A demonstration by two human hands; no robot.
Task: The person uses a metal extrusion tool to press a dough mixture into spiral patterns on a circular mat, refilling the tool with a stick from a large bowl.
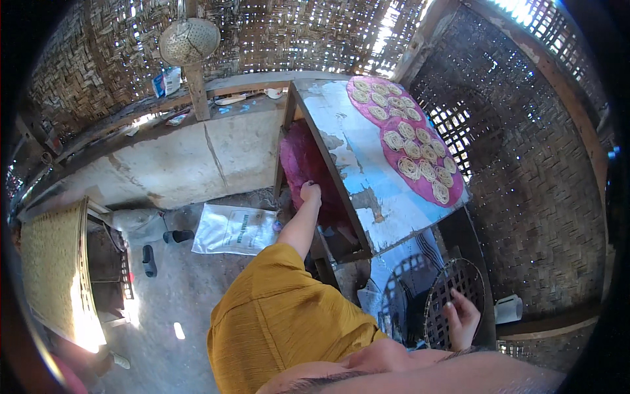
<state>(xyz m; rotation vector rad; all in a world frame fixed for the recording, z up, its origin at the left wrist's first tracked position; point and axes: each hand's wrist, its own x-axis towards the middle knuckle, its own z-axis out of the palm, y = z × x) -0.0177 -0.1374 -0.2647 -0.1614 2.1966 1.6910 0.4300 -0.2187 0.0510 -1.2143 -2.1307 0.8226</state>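
Note:
My left hand [311,192] reaches out to the side of the table, its fingers closed on the edge of a pink sheet [298,157] in the dark space beneath the tabletop. Much of that sheet is hidden by the table. My right hand [462,320] is raised at the lower right with its fingers apart, in front of a round openwork woven basket [436,305]; nothing shows in it. On the worn, blue-and-white table [354,164] lie rounded pink sheets [392,161] bearing several pale coiled noodle nests [408,168].
A white printed sack [236,228] lies on the concrete floor, with dark sandals [149,261] farther left. A woven panel [56,269] stands at the left. A perforated ladle [189,41] hangs on the woven wall. A white mug-like container [508,309] is at the right.

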